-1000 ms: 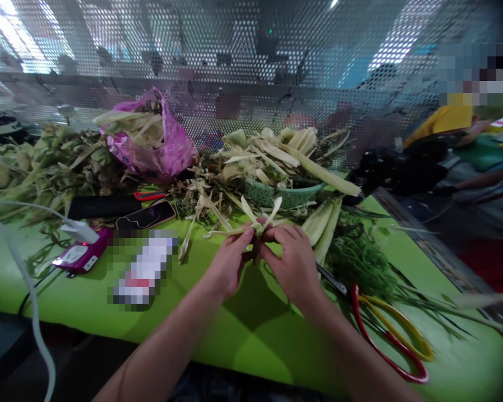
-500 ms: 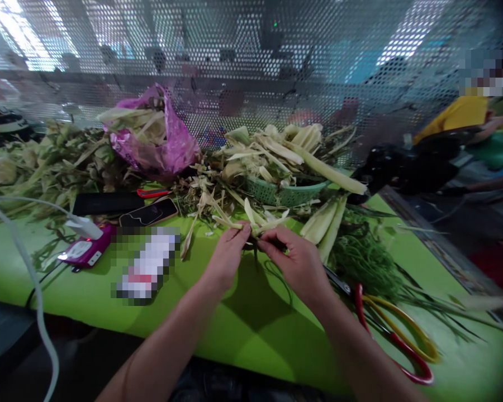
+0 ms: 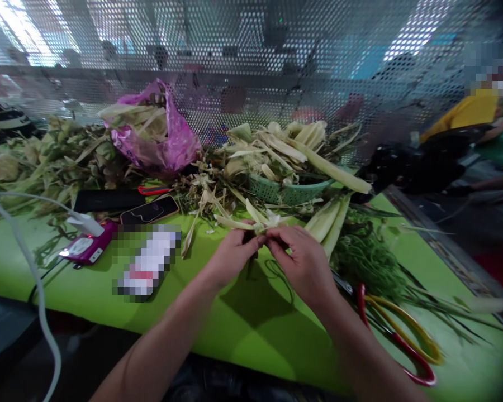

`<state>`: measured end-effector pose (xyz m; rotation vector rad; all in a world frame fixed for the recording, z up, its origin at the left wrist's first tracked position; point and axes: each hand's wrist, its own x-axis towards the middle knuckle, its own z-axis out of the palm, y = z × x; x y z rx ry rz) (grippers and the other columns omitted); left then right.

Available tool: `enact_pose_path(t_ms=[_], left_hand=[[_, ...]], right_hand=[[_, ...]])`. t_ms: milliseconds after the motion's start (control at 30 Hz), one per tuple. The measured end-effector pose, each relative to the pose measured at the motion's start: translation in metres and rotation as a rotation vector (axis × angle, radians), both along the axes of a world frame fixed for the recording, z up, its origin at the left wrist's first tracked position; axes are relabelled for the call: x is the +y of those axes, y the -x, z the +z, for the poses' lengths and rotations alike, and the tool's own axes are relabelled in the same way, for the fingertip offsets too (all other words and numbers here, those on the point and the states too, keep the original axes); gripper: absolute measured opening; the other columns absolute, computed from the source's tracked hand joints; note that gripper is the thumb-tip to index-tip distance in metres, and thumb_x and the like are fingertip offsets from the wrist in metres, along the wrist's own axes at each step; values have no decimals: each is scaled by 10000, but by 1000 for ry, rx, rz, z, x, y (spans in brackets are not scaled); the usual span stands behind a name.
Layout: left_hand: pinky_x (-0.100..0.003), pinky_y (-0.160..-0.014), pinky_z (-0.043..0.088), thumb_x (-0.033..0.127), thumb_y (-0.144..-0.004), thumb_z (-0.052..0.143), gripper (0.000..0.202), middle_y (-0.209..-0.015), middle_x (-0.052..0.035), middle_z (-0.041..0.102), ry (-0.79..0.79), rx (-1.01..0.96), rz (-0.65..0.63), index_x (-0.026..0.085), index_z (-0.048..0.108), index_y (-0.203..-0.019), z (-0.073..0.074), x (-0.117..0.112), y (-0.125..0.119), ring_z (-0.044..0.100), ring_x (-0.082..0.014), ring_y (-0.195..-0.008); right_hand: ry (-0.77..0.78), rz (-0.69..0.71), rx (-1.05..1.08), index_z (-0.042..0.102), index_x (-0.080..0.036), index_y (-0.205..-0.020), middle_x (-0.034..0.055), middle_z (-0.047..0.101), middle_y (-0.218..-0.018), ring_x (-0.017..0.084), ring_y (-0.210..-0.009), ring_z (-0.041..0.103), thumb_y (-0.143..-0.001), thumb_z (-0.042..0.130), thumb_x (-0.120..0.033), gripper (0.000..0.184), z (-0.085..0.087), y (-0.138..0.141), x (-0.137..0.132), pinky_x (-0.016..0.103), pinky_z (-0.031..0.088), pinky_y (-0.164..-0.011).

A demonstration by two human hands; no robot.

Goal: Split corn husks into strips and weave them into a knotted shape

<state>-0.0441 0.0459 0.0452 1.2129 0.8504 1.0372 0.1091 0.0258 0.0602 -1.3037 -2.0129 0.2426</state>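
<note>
Between my hands, above the green table (image 3: 159, 312), is a small bundle of pale corn husk strips (image 3: 255, 215), spread out like petals. My left hand (image 3: 232, 254) pinches its base from the left, thumb against fingers. From the right, my right hand (image 3: 299, 254) closes its thumb and fingertips on the same base, close to the left thumb. Exactly what each fingertip presses is partly hidden. A thin dark strand (image 3: 291, 287) loops below the right hand. Beside my right forearm lie scissors (image 3: 402, 329) with red and yellow handles.
Behind stand a green basket (image 3: 276, 191) heaped with husks and a pink plastic bag (image 3: 178, 142) of husks. Left are two phones, one a dark phone (image 3: 151, 212), a purple power strip (image 3: 86, 245) and a white cable (image 3: 37, 301). Green stringy fibres (image 3: 366, 257) lie right. A person (image 3: 465, 117) is at far right.
My left thumb has shifted right and down to the base of the husk bundle, nearer my right fingertips. The view has moved slightly; the other things lie as before.
</note>
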Motion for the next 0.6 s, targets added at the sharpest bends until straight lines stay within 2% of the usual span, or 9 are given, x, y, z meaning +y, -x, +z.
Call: enact_pose_path(t_ms=[100,333,500,600], left_hand=[[-218,-596,380,378,-758,645,250,-751,-17,567,9,-52,-53,141,623,-834,-1,2,2,473,-97,-650],[-196,-492,351,356,-720,698,264,-598,5,536,224,-233,-69,105,615,-710,-1,0,2,472,-56,-497],[-173,-458,341,291,-707,719,214,-592,13,539,286,-337,-13,99,636,-752,3,-3,2,464,-40,-475],[-172,-478,364,267,-709,720,196,-586,23,530,290,-371,-18,102,638,-776,5,-3,4,444,-31,-469]], right_hand=[[-14,13,-15,629,-213,-865,47,666,-845,217,-800,551,-869,514,-224,116,1,-1,1,339,401,-719],[-49,42,-20,631,-206,-859,44,663,-825,200,-770,532,-875,516,-205,117,4,-3,0,321,396,-702],[-75,38,33,628,-197,-848,41,652,-797,193,-783,537,-868,543,-207,88,6,-3,-2,312,407,-718],[-27,11,95,643,-201,-823,42,649,-788,197,-787,550,-861,560,-246,102,4,-4,-1,323,415,-729]])
